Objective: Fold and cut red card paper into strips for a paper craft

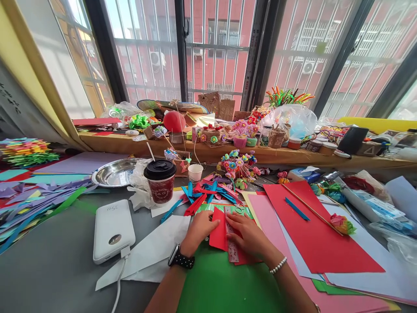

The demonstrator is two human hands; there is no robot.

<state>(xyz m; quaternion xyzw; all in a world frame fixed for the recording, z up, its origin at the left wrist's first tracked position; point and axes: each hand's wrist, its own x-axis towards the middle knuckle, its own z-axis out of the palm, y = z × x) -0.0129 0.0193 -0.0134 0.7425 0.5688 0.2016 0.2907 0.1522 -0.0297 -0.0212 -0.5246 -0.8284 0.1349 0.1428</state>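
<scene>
A sheet of red paper lies in front of me on a green surface, its left part lifted along a fold line. My left hand, with a black watch at the wrist, pinches the left edge, thumb on top. A clear patterned ruler crosses the paper lengthwise. My right hand, wearing a beaded bracelet, rests with fingers stretched over the ruler and the paper's right part. Scissors lie just beyond the right fingertips; their blades are hidden.
Blue and red paper strips pile up ahead. A lidded cup and a white power bank with cable stand left. On the right, a large red sheet bears a stick with a paper flower. Crafts crowd the windowsill.
</scene>
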